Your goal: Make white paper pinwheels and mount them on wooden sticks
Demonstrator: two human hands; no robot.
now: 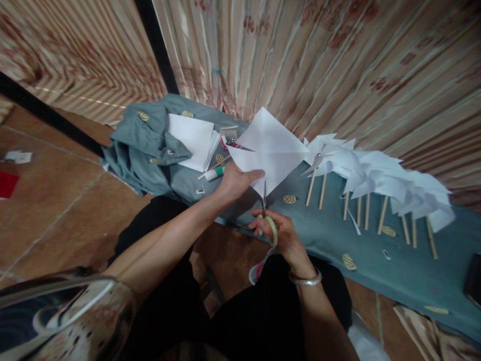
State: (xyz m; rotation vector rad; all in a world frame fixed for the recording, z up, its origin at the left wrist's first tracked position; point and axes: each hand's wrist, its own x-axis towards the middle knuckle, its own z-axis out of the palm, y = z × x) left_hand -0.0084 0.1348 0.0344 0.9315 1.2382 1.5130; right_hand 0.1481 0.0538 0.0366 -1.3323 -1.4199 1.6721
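A square sheet of white paper (pixel 276 143) with crossing creases is held corner-up above the cloth-covered surface. My left hand (pixel 238 180) grips its lower left edge, thumb on top. One slit runs in from the paper's left corner. My right hand (pixel 280 228) has its fingers in the light green handles of a pair of scissors (pixel 273 231). The scissor blades point away from me and lie at the paper's bottom corner, along the crease. Beyond my left hand lies a white and green glue stick (pixel 215 173).
White paper pinwheels (pixel 368 168) on wooden sticks lie in a row at the right. A stack of white paper (pixel 191 140) and a small open box of metal bits (pixel 230 136) are at the left. A dark object (pixel 474 281) sits at the right edge. Curtains (pixel 240 50) hang behind.
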